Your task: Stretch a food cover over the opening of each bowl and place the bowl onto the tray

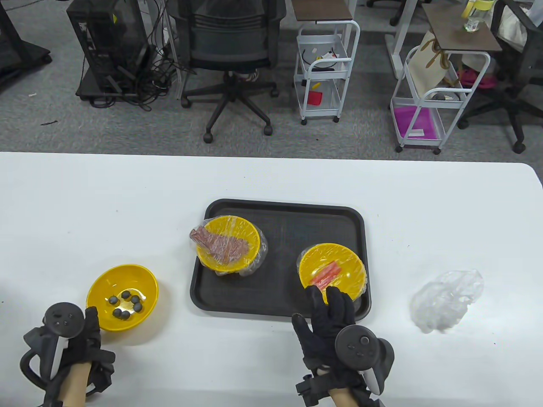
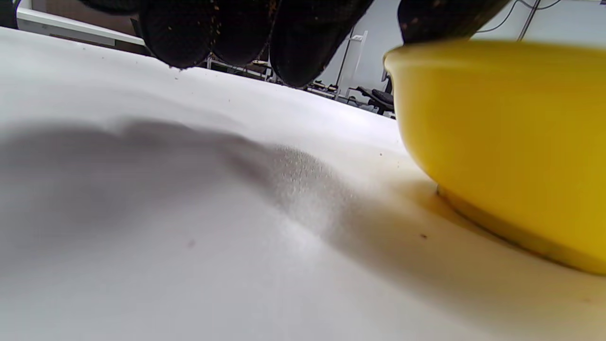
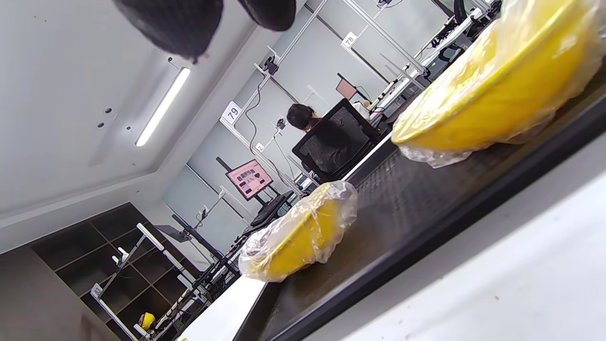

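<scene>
A black tray (image 1: 288, 237) in the middle of the table carries two yellow bowls under clear film. The left one (image 1: 229, 243) holds brown meat, the right one (image 1: 332, 271) orange-red sticks. My right hand (image 1: 328, 305) lies over the tray's front rim with straight fingers, their tips just short of the right bowl, holding nothing. A third yellow bowl (image 1: 123, 296) with several dark balls stands uncovered on the table at the left. My left hand (image 1: 91, 320) sits at its near-left side. In the left wrist view one fingertip (image 2: 445, 19) is over the bowl's rim (image 2: 502, 142); the others hang beside it.
A crumpled heap of clear food covers (image 1: 447, 301) lies on the table right of the tray. Beyond the table's far edge stand an office chair (image 1: 231, 51) and two wheeled white carts (image 1: 324, 72).
</scene>
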The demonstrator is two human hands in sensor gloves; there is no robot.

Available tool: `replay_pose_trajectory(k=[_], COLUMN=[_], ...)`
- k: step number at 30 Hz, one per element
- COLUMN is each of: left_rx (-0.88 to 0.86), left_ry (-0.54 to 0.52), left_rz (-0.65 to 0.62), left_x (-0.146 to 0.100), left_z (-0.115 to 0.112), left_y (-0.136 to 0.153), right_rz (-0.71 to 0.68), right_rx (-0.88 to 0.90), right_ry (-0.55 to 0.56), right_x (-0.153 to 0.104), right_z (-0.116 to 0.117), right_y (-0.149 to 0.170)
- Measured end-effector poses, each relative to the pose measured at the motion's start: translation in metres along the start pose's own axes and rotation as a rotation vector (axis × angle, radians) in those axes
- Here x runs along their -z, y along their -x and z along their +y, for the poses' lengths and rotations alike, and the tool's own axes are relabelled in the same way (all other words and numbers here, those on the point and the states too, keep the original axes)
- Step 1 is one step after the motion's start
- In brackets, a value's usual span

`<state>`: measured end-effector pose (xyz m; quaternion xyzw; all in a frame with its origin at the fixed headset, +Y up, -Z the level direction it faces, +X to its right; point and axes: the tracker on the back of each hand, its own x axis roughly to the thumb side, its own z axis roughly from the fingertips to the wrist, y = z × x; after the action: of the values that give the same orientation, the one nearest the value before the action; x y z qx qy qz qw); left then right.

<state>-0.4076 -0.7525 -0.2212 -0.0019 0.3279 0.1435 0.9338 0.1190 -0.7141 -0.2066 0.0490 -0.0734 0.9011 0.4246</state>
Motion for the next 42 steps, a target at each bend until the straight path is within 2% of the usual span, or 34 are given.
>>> replay_pose_trajectory(k=[5, 9, 11, 15, 18, 23, 29, 33, 37, 42], left_rx=[-0.068, -0.202, -0.256, -0.265, -0.337, -0.382, -0.318, -0.277, -0.204, -0.180], left_ry=[-0.026, 0.035, 0.032, 0.014, 0.038, 0.134, 0.299, 0.378, 0.371, 0.366], left_rz=[0.064, 0.177, 0.180, 0.102, 0.025, -0.199, -0.462, -0.553, -0.601, -0.613], left_x=[0.005, 0.008, 0.008, 0.004, -0.003, -0.030, -0.077, -0.099, -0.110, -0.115], left_z=[-0.002, -0.007, -0.010, -0.003, 0.004, 0.008, -0.018, -0.037, -0.051, -0.062], left_y=[-0.003, -0.004, -0.004, -0.005, -0.010, -0.042, -0.101, -0.128, -0.145, -0.148], right_rz=[0.000, 0.002, 0.002, 0.005, 0.005, 0.003, 0.023, 0.037, 0.047, 0.052], right_rx=[0.003, 0.015, 0.018, 0.042, 0.057, 0.063, 0.072, 0.071, 0.082, 0.084], right_ry=[0.002, 0.008, 0.013, 0.011, 0.005, 0.007, 0.034, 0.053, 0.058, 0.062], right_x=[0.000, 0.000, -0.001, 0.000, 0.000, -0.001, -0.001, -0.001, -0.001, -0.001], right_z=[0.000, -0.001, -0.002, -0.003, -0.003, -0.003, -0.007, -0.010, -0.011, -0.012], right_y=[0.000, 0.000, 0.000, 0.001, 0.001, 0.001, 0.004, 0.007, 0.008, 0.008])
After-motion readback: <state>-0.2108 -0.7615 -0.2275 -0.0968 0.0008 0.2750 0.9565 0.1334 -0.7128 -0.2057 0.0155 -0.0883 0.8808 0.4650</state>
